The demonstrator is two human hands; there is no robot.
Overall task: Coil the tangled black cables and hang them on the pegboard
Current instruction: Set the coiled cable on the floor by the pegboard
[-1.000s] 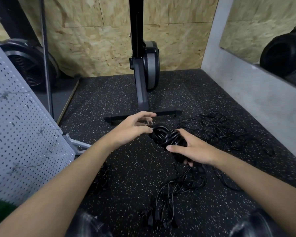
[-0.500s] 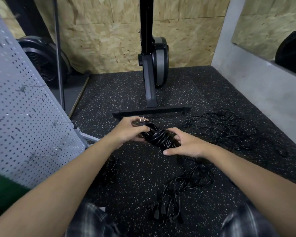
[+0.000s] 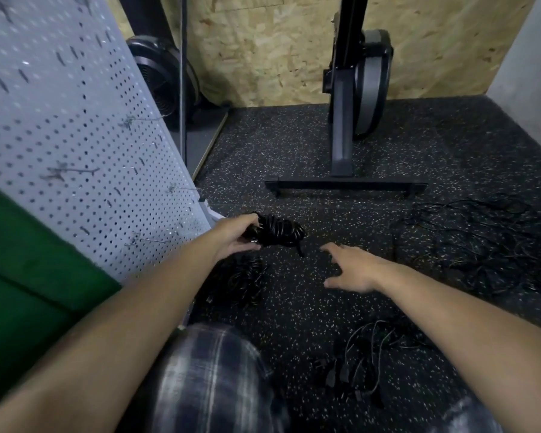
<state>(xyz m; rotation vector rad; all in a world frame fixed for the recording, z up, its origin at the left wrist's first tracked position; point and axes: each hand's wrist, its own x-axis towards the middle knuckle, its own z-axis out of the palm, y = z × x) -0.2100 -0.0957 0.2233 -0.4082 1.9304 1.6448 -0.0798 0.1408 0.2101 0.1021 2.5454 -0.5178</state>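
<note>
The person's left hand (image 3: pixel 236 237) grips a wound bundle of glossy black cable (image 3: pixel 280 232), fingers and thumb curled round one end of it. It is held just above the speckled black rubber floor (image 3: pixel 294 145), near the lower edge of the pale perforated metal pegboard (image 3: pixel 75 126). The right hand (image 3: pixel 352 270) hangs beside it with fingers spread and relaxed, holding nothing and apart from the bundle.

This bundle looks fully wound, so the step in hand is judged to be the hanging. A thin wire hook (image 3: pixel 152 240) juts from the board close to the left hand. To do it well, the left hand should clamp all the loops together so none springs loose. It should then pass the hook through the middle of them and seat the bundle against the board before letting go. The free right hand could tuck in the short tail (image 3: pixel 299 250) that pokes out below — a loose end may unwind the rest.

A second dark coil (image 3: pixel 244 279) lies on the floor under the left forearm. A large tangle of thin black cables (image 3: pixel 481 242) lies well apart to the right, so much of the task seems left.
</note>
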